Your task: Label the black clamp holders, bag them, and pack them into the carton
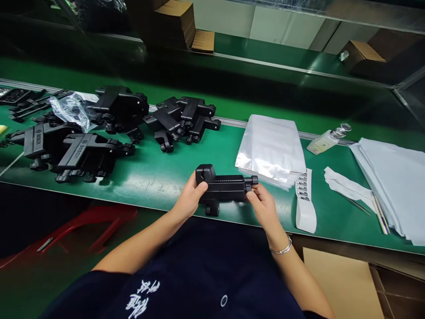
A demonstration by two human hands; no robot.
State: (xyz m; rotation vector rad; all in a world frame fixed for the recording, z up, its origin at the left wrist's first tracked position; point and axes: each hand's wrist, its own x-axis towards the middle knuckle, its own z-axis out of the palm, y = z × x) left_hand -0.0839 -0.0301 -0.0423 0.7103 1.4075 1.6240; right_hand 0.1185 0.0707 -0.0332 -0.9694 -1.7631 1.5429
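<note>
Close to the front edge of the green bench I hold a black plastic clamp bracket with knobs, level and lengthwise between both hands. My left hand is closed around its left end, thumb on top beside the upright jaw. At the other end, the fingers of my right hand pinch a small black knob. Beyond lies a pile of similar black clamp brackets. More of them, some marked BOSCH, are grouped to the left. A stack of clear plastic bags lies to the right of the bracket.
Right of the bags are a label strip, a clear bottle, a crumpled white cloth, tweezers and pale sheets. Cardboard pieces stand on the shelf behind. A red stool is below the bench's left side.
</note>
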